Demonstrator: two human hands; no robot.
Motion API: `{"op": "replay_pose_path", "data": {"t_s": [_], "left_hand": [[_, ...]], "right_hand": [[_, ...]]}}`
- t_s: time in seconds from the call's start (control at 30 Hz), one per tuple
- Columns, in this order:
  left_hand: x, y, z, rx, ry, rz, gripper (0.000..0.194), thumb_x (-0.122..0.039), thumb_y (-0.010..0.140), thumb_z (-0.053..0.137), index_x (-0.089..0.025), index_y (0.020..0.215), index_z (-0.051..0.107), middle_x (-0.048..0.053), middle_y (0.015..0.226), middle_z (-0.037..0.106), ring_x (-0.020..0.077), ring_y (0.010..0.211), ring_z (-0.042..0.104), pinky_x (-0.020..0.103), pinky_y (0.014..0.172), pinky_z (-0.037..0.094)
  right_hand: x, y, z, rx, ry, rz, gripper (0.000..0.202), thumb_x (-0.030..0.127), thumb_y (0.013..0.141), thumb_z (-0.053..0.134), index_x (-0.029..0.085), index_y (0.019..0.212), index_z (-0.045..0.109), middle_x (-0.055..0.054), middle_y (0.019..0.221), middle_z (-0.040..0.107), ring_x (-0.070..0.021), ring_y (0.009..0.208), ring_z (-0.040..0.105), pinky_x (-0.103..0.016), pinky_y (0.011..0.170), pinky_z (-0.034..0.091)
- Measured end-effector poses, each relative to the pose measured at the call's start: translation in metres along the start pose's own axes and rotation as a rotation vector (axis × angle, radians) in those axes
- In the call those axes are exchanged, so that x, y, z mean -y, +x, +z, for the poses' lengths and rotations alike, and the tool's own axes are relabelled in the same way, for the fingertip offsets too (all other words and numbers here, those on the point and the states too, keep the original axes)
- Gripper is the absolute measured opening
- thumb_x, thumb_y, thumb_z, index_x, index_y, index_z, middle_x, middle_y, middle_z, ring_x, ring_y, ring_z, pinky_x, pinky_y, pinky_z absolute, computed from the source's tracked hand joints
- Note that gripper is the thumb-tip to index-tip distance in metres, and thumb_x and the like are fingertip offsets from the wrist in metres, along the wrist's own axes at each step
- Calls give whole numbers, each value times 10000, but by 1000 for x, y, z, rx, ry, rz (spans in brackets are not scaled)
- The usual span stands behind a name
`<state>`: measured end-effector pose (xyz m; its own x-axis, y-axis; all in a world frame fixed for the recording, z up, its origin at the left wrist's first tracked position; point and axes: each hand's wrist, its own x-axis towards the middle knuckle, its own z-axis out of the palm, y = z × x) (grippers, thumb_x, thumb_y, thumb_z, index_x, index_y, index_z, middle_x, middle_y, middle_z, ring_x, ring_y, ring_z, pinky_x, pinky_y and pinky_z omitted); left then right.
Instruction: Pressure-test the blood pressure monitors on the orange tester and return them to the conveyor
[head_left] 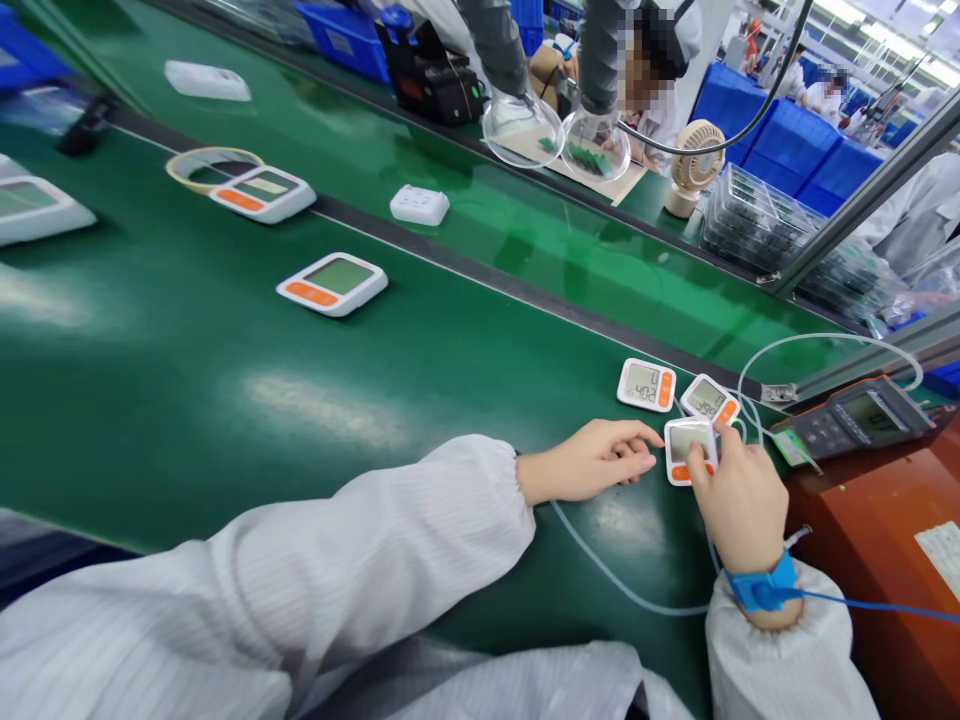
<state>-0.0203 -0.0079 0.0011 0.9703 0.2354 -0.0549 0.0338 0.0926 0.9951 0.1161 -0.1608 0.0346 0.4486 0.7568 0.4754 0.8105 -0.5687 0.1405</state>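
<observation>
On the green work surface, my right hand [742, 495] grips a small white blood pressure monitor [681, 440] with orange buttons, its thumb on the front and its fingers at the right edge. My left hand [596, 460] is just left of that monitor, holding nothing, fingers loosely bent and apart; the index fingertip is at or very near the monitor's side. Behind are two more monitors with lit digits, one reading about 402 [646, 385] and another tilted [709, 399], partly covered by my right fingers. A clear tube [630, 597] loops below my hands.
A handheld meter [855, 420] with a tube rests at the right by an orange-brown box [885, 530]. A blue wrist strap cord [885, 606] runs off right. More monitors [334, 284] lie left, near a tape roll [214, 165]. Fume ducts [600, 60] hang over the far side, where a person sits.
</observation>
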Motion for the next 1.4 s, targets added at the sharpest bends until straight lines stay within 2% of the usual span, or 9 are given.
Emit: {"op": "replay_pose_path", "data": {"t_s": [0.17,0.27,0.5,0.7,0.83,0.9,1.07,1.23,1.4], "left_hand": [[0,0,2,-16,-10,-5,333,-375,842,640,-133,1071,638,42,818,665,126,692,626,276,678,540],[-6,2,-6,-99,6,12,243,-357,821,640,-128,903,660,30,739,658,111,628,605,239,620,509],[-35,2,-63,-474,214,52,284,-416,807,587,-141,770,650,62,712,684,152,623,623,275,620,512],[-40,-42,-142,-974,1036,72,360,-375,895,490,-130,1105,648,121,1189,648,273,1189,544,439,1072,385],[-32,-79,-188,-1233,1148,-317,581,-516,907,501,-145,1353,476,166,1524,312,425,1413,192,712,1088,161],[-30,-88,-198,-1211,1084,-454,634,-562,911,477,-150,1389,422,171,1533,255,457,1396,160,724,1064,180],[-26,-72,-186,-1090,1143,-376,573,-517,890,513,-127,1309,491,191,1380,408,412,1302,342,608,1058,318],[-11,-36,-156,-857,1131,-57,598,-420,774,605,-94,1265,501,198,1277,517,338,1269,437,462,1084,365],[-3,-19,-97,-685,615,199,606,-487,832,576,-165,1318,412,140,1245,551,268,1135,546,406,984,439]], "right_hand": [[4,0,-4,-14,144,-105,228,302,938,546,124,1042,642,-160,994,639,-307,946,558,-371,726,438],[26,-10,-6,125,443,-286,191,276,986,493,152,1027,633,-103,923,637,-245,874,572,-354,755,460],[62,-34,-6,503,729,-724,428,403,936,647,334,1345,544,-46,1366,553,-241,1137,497,-402,892,469],[58,-33,-1,450,723,-629,460,32,877,536,268,1265,608,-51,1341,590,-233,1174,502,-415,917,485],[57,-32,5,347,739,-486,321,89,911,534,208,1191,635,-90,1256,636,-244,1149,535,-422,910,516],[56,-32,9,304,769,-426,205,129,916,564,195,1087,656,-88,1166,667,-232,1069,574,-400,895,525],[53,-33,15,336,769,-270,79,129,881,579,199,866,611,-21,845,640,-178,796,608,-311,728,519],[56,-32,11,323,777,-262,381,109,892,445,139,1250,570,-38,842,586,-194,784,604,-331,729,532],[56,-29,4,165,942,-135,274,167,973,409,181,1131,633,-71,929,577,-185,871,616,-325,795,551]]}}
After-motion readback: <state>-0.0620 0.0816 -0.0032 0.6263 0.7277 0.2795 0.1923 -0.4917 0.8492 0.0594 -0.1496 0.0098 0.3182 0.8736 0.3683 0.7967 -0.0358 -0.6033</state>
